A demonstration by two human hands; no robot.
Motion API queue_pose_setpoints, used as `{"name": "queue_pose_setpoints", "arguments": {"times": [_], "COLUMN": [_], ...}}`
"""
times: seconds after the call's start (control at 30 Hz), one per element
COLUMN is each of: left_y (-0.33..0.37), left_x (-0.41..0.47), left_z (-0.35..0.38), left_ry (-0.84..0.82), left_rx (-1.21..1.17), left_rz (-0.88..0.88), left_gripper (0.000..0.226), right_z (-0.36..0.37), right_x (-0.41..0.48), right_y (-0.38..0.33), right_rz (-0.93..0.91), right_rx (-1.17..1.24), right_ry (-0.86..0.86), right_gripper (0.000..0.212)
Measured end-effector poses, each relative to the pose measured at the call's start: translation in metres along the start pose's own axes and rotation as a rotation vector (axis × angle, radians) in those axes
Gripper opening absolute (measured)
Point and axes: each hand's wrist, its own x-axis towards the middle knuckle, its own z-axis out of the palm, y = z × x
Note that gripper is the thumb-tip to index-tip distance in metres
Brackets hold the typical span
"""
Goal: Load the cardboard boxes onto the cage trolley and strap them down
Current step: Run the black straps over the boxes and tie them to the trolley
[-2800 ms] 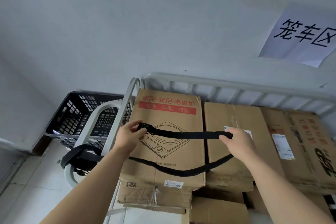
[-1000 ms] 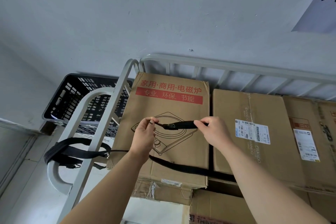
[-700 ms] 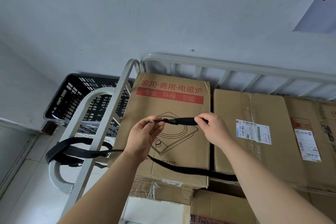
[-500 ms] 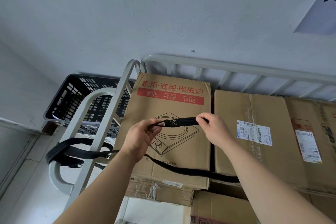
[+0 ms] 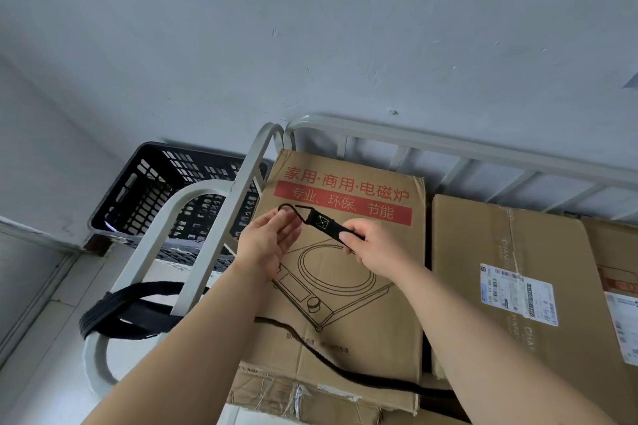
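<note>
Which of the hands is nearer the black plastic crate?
Left. The left hand is just right of the black plastic crate; the right hand is farther right.

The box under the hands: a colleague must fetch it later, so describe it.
Find the grey cage trolley against the wall. Take the leftmost cardboard box on top, at its corner. Only it bears a red printed band and a line-drawn cooker.

We look through one wide-angle camera worn on the head, close above the left rear corner of the cage trolley (image 5: 241, 188). It faces forward and down, toward the wall (image 5: 310, 28).
</note>
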Motion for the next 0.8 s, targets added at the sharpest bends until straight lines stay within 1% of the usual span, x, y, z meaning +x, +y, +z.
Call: {"name": "queue_pose_setpoints", "arguments": {"times": [0.1,0.3,0.37,0.43,0.57,0.67,0.8], "left_y": [0.002,0.001,-0.005,-0.01,-0.01,-0.008,-0.009], "left_x": [0.025,0.073,0.083,0.093,0.114,0.129,0.143], "left_z": [0.0,-0.003,-0.002,0.002,0.013,0.013,0.012], "left_ry": [0.025,-0.002,-0.028,-0.072,-0.119,-0.051,0.062], "left_rx": [0.011,0.126,0.177,0.196,0.141,0.068,0.048], "left_rz": [-0.002,0.032,0.008,-0.015,-0.013,-0.011,0.029], "left_gripper": [0.019,0.034,0.033,0.026,0.028,0.02,0.012], "right_z": [0.006,0.026,0.03,0.032,0.036,0.038,0.039], "right_x": [0.032,0.098,0.116,0.13,0.147,0.153,0.157], "right_y": [-0.009,-0.015,-0.016,-0.016,-0.014,-0.008,-0.003], "right_rz": [-0.012,-0.004,0.002,-0.017,-0.023,0.024,0.025], "right_rx": [0.026,0.099,0.118,0.136,0.165,0.178,0.133], "right_ry": [0.046,0.065,0.065,0.06,-0.002,-0.062,-0.07], "right_gripper": [0.019,0.021,0.023,0.023,0.023,0.022,0.015]}}
